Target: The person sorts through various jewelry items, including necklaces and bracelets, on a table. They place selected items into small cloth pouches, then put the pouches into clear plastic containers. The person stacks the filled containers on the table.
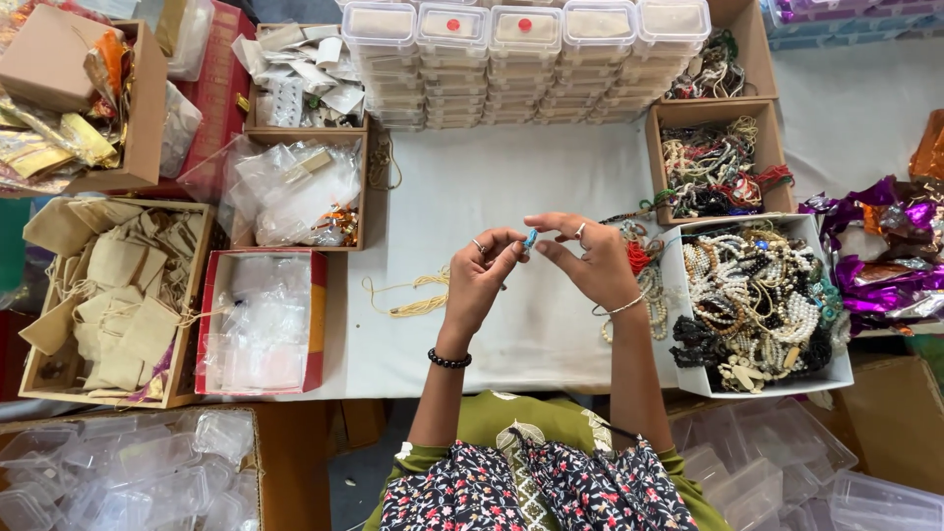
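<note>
Over the white tabletop [501, 197], my left hand [479, 278] and my right hand [588, 258] meet fingertip to fingertip. Between them they pinch a small turquoise bead piece [530, 239]. A thin dark thread seems to run from it under my left fingers. Each hand wears a ring; a black bead bracelet sits on the left wrist and a thin bangle on the right. Just left of my left hand lies a loose yellow cord [418, 295].
A white box of mixed bead bracelets [762, 295] stands to the right, a cardboard box of necklaces [713, 162] behind it. Stacked clear lidded containers [521, 59] line the back. At left are a red box of plastic pouches [258, 320], a cloth-pouch tray [113, 295] and a bag box [295, 187].
</note>
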